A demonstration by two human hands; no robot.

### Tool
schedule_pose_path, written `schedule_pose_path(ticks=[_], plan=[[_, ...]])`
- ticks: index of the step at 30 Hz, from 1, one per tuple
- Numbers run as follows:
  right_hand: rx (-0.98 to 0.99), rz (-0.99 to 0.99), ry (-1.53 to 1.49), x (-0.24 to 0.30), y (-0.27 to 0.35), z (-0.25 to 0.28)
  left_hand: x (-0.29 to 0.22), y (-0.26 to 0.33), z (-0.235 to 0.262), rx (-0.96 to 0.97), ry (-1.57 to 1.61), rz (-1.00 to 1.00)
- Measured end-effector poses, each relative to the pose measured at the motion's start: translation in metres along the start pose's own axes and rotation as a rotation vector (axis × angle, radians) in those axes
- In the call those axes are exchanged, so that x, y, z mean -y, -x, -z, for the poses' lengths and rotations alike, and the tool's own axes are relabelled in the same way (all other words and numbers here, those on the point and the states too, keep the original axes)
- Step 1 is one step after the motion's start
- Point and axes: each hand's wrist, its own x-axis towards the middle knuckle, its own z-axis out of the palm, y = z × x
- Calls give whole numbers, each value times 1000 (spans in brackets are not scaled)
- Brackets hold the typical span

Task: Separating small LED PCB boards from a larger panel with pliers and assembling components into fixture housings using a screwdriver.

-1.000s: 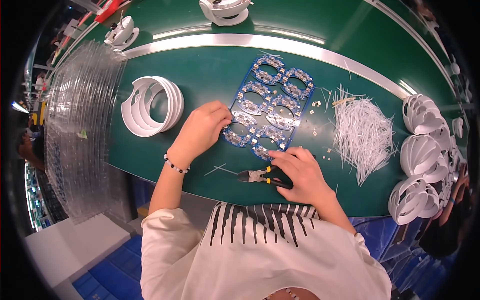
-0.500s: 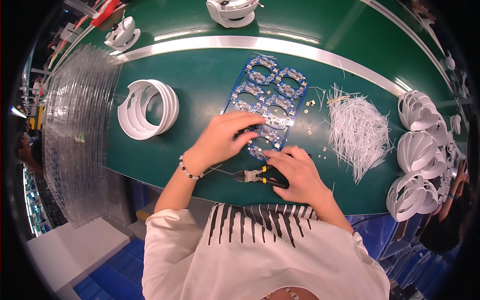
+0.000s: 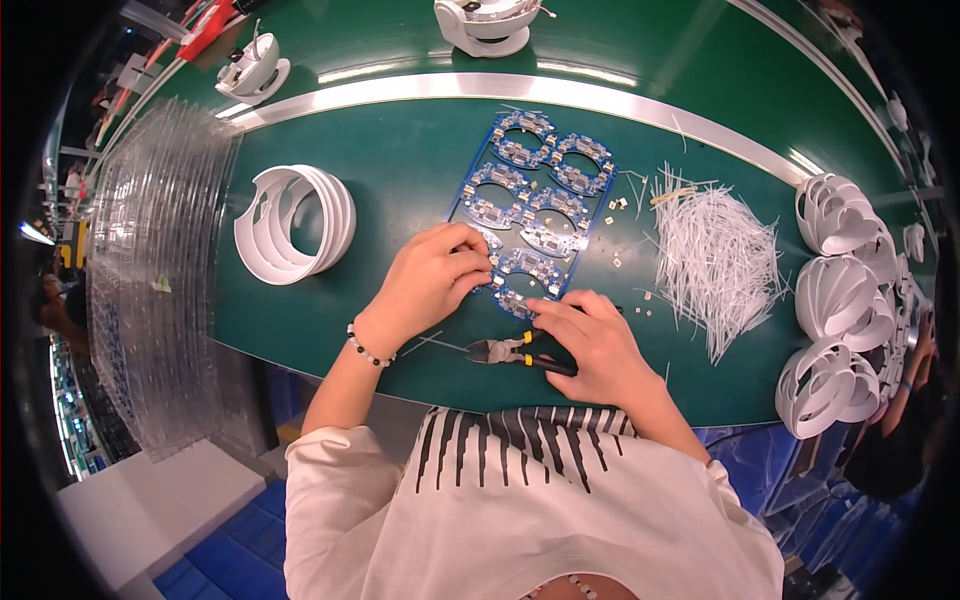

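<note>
A blue panel of ring-shaped circuit boards (image 3: 545, 240) lies on the green table. My left hand (image 3: 430, 275) is at the panel's lower left edge, its thumb and fingers pinched together; whatever they hold is hidden. At the near end, my right hand (image 3: 600, 350) has its fingertips closed on the panel's lower edge. Beneath this hand lies a pair of cutting pliers (image 3: 495, 350) with black and yellow handles, jaws pointing left. Whether the palm grips the handles cannot be seen. Small pale connector-like pieces (image 3: 616, 204) are scattered just right of the panel.
A heap of thin white strips (image 3: 715, 265) is on the right, beside stacked white rings (image 3: 835, 305). White nested rings (image 3: 295, 225) stand at left, near stacked clear plastic trays (image 3: 155, 270). Beyond a pale rail (image 3: 400, 95) sit white rounded housings (image 3: 487, 28).
My left hand has drawn back left from over the panel to its edge, its fingers closing together. My right hand and the pliers have stayed nearly still.
</note>
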Motion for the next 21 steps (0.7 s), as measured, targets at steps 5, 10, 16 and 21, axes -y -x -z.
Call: schedule_pose_path(ticks=[5, 10, 16, 21], plan=[[-6, -2, 1, 0, 1, 0, -2, -2, 0, 15, -104, -25], [10, -13, -6, 0, 0, 0, -3, 1, -1, -65, 84, 32], [3, -9, 3, 1, 0, -1, -22, -8, -20, -177, 209, -146], [25, -17, -17, 2, 0, 2, -11, -15, -14, -128, 113, -75]])
